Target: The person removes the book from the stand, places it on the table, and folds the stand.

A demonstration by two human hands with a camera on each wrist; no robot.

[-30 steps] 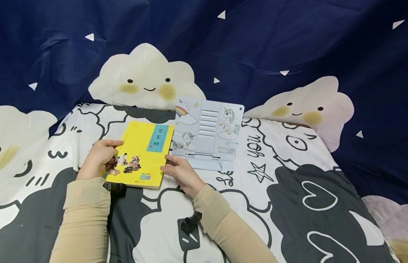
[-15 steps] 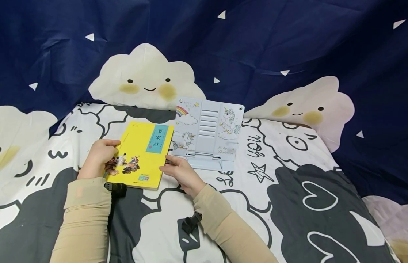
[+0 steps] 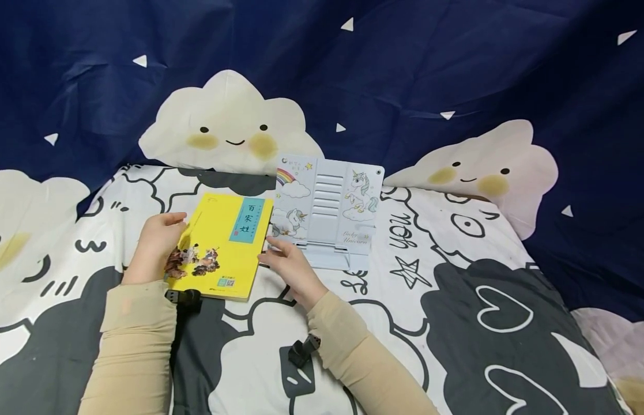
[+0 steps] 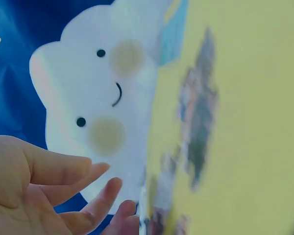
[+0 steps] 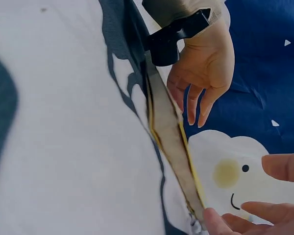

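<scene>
Resting on the bedding beside the unicorn stand, the yellow book lies between left hand and right hand, both loosely open, gripping nothing; a leftward-side nudge could shove it against the stand.

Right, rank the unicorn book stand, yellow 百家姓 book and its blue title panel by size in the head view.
1. Unicorn book stand, even with a corner behind the right hand
2. Yellow 百家姓 book
3. Blue title panel, clearly smallest
</scene>
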